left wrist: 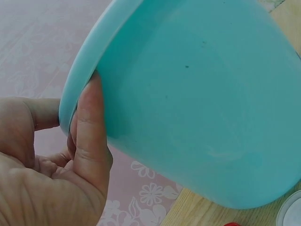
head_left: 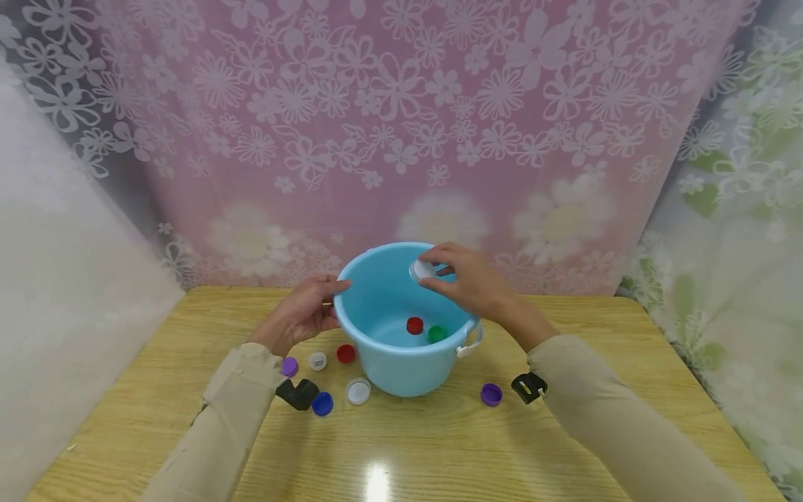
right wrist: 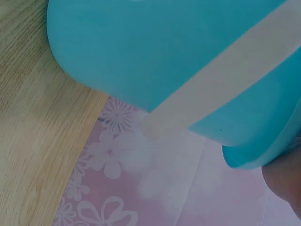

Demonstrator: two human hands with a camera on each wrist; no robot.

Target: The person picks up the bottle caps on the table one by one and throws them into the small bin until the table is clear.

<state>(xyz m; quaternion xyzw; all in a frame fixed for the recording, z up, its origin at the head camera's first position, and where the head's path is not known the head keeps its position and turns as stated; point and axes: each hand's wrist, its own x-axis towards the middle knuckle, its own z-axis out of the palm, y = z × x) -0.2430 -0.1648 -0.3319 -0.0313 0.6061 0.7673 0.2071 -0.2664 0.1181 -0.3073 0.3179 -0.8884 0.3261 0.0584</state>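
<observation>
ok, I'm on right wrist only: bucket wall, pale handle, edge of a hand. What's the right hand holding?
Observer: The right hand pinches a white cap.
Operator: Anything visible inside the bucket?
Observer: Yes, per the head view, a red cap and a green cap lie in it.
Operator: And the left hand, is it free?
Observer: No, it grips the rim, on the bucket's left side in the head view.
</observation>
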